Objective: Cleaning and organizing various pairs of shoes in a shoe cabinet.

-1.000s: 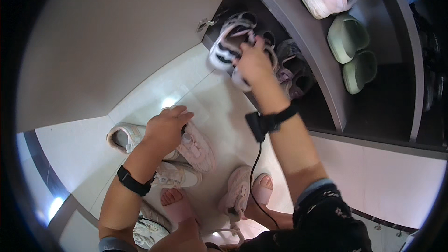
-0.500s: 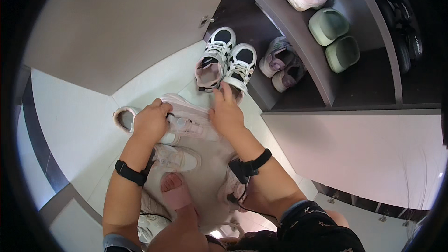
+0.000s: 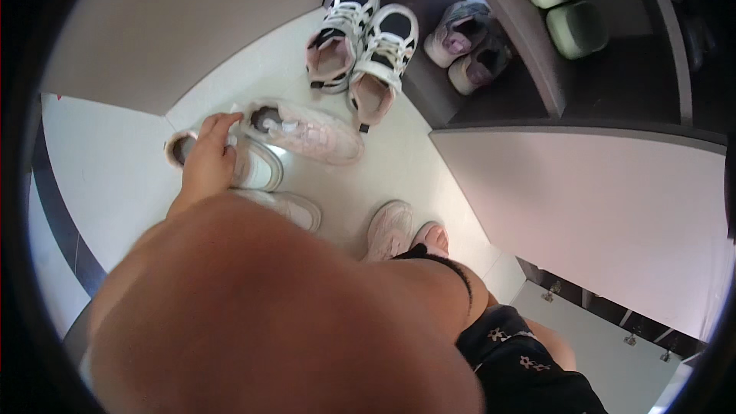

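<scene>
My left hand (image 3: 207, 153) reaches over a white shoe (image 3: 261, 167) on the floor, thumb and fingers apart. Its fingertips come close to the heel of a pale pink sneaker (image 3: 314, 136) lying on its own; whether they touch it I cannot tell. Beside these, the toe of another white shoe (image 3: 295, 208) shows from under a large patch of bare skin (image 3: 268, 299) close to the camera. That skin hides much of the floor. My right hand is out of sight. Two black-and-white sneakers (image 3: 383, 57) stand side by side farther off, toes away from me.
A shoe cabinet (image 3: 529, 69) stands on the right, holding green clogs (image 3: 575, 27) and greyish-purple sneakers (image 3: 468, 38). Its open door (image 3: 176, 23) slants across the upper left. Near my leg are a pink shoe (image 3: 391, 228) and a foot in a pink slipper (image 3: 434, 236).
The pale pink sneaker between my hands now lies on the floor. My left hand has moved left, off it. My right hand has gone from sight, and bare skin now fills the lower view.
</scene>
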### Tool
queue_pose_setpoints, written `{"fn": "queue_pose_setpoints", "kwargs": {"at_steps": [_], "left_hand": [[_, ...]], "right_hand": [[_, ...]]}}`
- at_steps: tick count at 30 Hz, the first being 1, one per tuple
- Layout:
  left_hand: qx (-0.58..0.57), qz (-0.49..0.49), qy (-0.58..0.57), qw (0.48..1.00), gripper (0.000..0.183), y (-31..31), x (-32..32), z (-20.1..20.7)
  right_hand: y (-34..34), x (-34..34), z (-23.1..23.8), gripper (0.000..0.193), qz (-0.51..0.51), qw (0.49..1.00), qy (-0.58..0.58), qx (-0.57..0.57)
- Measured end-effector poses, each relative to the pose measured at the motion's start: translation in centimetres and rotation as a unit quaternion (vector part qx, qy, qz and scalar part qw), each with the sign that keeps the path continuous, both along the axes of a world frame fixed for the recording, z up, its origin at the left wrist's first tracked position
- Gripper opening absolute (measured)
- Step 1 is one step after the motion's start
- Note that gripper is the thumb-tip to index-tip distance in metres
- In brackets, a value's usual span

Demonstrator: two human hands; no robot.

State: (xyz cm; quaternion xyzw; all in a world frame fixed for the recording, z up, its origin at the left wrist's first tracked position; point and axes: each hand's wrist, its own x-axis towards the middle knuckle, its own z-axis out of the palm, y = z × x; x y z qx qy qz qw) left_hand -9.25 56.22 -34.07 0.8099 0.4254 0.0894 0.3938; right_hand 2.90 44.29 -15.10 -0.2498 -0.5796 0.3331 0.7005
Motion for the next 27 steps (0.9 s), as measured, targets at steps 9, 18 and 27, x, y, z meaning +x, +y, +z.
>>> {"fn": "queue_pose_setpoints", "kwargs": {"at_steps": [9, 18, 27], "left_hand": [[0.010, -0.005, -0.027, 1.000, 0.048, -1.3, 0.1, -0.7], [0.045, -0.006, -0.032, 0.998, 0.048, 0.2, -0.7, -1.4], [0.077, -0.013, -0.068, 0.995, 0.052, 0.9, 3.5, -3.1]], "right_hand": [[-2.4, 0.2, 0.0, 0.022, -0.014, 0.998, 0.055, -0.022], [-2.7, -0.4, -0.2, 0.017, 0.000, 0.998, 0.051, -0.048], [-1.8, 3.3, -7.5, 0.012, -0.148, 0.904, -0.186, -0.354]]}}
